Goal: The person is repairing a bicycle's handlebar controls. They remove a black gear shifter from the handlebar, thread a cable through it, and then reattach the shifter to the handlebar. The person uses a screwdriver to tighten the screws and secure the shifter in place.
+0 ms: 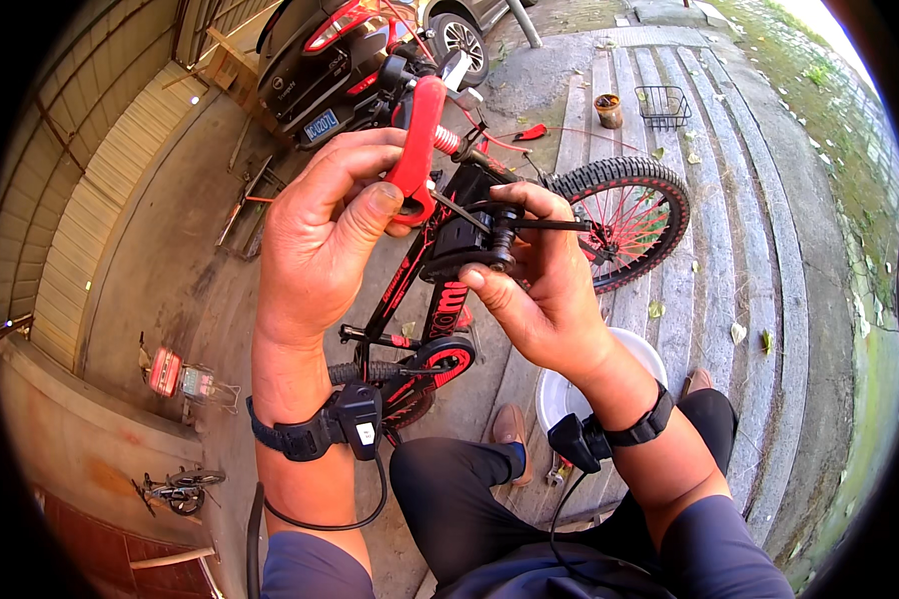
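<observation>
Head view. Your left hand (315,240), just left of centre in the upper half of the frame: thumb and fingers pinched together on a curved, glossy red lever-shaped piece (422,140) that stands nearly upright at upper centre, a round hole at its lower end. Your right hand (549,299), centre of the frame: half open, thumb below and fingers above, gripping a black mechanical part (457,240) with a dark coil spring (503,244) at its right side. A slender metal rod (459,212) lies between the red piece and the black part; you cannot tell whether it joins them.

Behind your hands, centre: one black bicycle with red lettering (449,307), its knobbly-tyred front wheel with red spokes (603,236) at right of centre.

On your wrists: one black strap with a box-shaped device (358,419) on the left, another black strapped device (581,442) on the right, each trailing a cable.

Lower centre: your dark-trousered legs, and a round white basin (555,397) partly hidden behind your right forearm.

Upper right, on grey ribbed paving (769,270): a brown open-topped container (607,112), a black wire basket (663,106) just beside it, and a small red piece (532,132) further left.

Upper left: a dark car (320,75). Left edge: a small red-and-grey wheeled item (175,375). Lower left: a small dark bicycle (182,489).
</observation>
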`<control>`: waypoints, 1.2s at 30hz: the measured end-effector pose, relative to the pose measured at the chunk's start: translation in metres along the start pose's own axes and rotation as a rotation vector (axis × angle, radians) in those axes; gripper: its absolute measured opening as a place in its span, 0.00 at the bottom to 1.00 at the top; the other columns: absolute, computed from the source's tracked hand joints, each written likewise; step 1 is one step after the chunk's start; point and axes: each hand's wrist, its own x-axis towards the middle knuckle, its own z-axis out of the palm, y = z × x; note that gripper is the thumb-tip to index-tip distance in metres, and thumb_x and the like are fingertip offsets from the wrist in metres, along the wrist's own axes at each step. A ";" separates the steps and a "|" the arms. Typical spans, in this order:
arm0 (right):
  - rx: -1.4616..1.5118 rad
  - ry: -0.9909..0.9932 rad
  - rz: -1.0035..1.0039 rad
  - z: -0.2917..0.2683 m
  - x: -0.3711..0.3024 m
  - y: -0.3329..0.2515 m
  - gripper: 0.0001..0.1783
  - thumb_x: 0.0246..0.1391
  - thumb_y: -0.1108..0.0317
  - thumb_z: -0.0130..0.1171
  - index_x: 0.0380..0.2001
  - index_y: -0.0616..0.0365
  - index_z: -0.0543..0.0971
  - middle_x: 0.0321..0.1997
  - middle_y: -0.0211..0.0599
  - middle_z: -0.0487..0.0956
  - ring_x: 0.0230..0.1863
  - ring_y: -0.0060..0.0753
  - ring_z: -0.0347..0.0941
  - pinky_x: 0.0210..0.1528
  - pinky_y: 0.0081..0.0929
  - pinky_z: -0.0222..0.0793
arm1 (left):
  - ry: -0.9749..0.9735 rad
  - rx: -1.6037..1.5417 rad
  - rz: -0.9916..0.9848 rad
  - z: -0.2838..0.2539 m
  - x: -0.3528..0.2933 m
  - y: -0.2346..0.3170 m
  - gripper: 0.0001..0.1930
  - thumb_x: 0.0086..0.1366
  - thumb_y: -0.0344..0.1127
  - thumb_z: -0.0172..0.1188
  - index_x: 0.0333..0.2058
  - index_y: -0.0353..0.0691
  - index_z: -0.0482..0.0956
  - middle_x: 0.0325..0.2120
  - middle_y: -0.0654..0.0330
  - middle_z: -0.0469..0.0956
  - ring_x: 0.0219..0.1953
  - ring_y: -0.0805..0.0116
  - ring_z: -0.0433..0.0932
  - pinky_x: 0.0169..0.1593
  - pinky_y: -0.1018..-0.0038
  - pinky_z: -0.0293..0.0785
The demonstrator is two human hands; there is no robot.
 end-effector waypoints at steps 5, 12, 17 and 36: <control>-0.065 0.014 -0.057 -0.004 0.003 -0.004 0.36 0.55 0.74 0.69 0.62 0.66 0.61 0.60 0.49 0.67 0.52 0.37 0.78 0.49 0.31 0.80 | -0.004 -0.001 0.010 0.001 0.002 0.000 0.16 0.74 0.39 0.56 0.50 0.31 0.78 0.53 0.49 0.76 0.37 0.72 0.78 0.38 0.75 0.76; -0.327 0.019 -0.217 -0.006 0.010 0.003 0.34 0.55 0.70 0.70 0.60 0.65 0.64 0.55 0.51 0.73 0.49 0.43 0.79 0.48 0.30 0.78 | 0.001 -0.018 0.000 0.000 0.000 -0.001 0.16 0.74 0.39 0.57 0.50 0.31 0.77 0.53 0.49 0.76 0.37 0.72 0.78 0.38 0.75 0.76; -0.144 0.026 -0.123 0.000 0.011 -0.003 0.31 0.58 0.70 0.67 0.60 0.65 0.64 0.51 0.46 0.76 0.46 0.38 0.80 0.50 0.29 0.75 | -0.001 -0.018 -0.004 0.000 0.001 0.000 0.17 0.74 0.39 0.57 0.50 0.31 0.77 0.53 0.49 0.76 0.36 0.72 0.78 0.38 0.75 0.76; 0.540 -0.101 0.533 -0.018 0.012 -0.016 0.26 0.67 0.52 0.58 0.58 0.58 0.68 0.37 0.28 0.76 0.22 0.18 0.73 0.25 0.14 0.65 | 0.001 -0.005 0.018 0.001 -0.002 0.000 0.18 0.74 0.41 0.57 0.51 0.30 0.77 0.54 0.48 0.76 0.37 0.71 0.78 0.38 0.75 0.75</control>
